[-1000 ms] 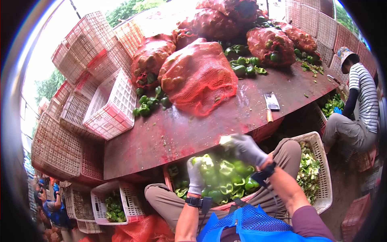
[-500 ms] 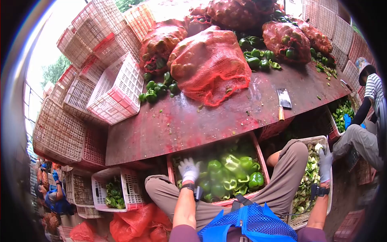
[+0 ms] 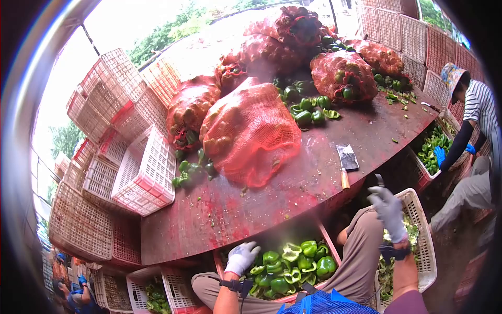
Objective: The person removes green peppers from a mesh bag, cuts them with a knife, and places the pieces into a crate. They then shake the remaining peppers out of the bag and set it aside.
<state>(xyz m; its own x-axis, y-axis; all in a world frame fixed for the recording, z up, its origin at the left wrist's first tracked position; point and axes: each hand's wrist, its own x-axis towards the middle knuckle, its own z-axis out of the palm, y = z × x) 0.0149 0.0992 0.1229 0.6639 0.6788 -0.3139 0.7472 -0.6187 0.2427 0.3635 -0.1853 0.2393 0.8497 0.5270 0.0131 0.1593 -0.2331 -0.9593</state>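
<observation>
My left hand (image 3: 242,257), in a pale glove, is at the left rim of a crate (image 3: 331,242) of cut green peppers (image 3: 280,268). Its fingers point right toward the peppers, slightly bent, and nothing shows in them. Over my right knee, my right hand (image 3: 388,212), also gloved, is raised with its fingers apart. A small dark curved piece (image 3: 378,179) shows just past those fingertips. Below that hand is a white crate (image 3: 428,251) of pale pepper scraps (image 3: 387,272), partly hidden by my forearm.
A red-stained table (image 3: 272,212) spans the front, bearing a cleaver (image 3: 346,159), red mesh sacks (image 3: 251,131) and loose peppers (image 3: 191,170). Stacked crates (image 3: 83,214) stand left. At right, a person (image 3: 476,115) in blue gloves reaches into a crate of peppers (image 3: 436,149).
My right hand has left the scrap crate's far end and risen leftward, fingers now apart. My left hand stays by the pepper crate's left rim. The camera view has tilted up.
</observation>
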